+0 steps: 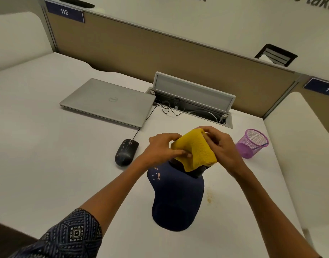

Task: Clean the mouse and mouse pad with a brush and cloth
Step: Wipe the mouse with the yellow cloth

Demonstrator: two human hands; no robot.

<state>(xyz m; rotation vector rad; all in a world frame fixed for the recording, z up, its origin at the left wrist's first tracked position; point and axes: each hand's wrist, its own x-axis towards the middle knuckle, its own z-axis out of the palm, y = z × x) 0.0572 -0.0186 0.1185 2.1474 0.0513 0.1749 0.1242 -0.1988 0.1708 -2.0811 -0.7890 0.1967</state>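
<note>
A yellow cloth [196,149] is folded between both hands above the far end of the dark blue mouse pad [176,198]. My left hand [160,149] pinches its left edge and my right hand [219,146] grips its right side. The pad lies on the white desk with pale specks near its far left corner. A black wired mouse [126,152], also speckled, sits on the desk left of the pad, apart from both hands. No brush is visible.
A closed silver laptop [109,101] lies at the back left, its cable running to the mouse. An open cable tray [193,101] sits behind the hands. A purple mesh pen cup [253,143] stands right of my right hand. A yellowish stain [209,197] marks the desk.
</note>
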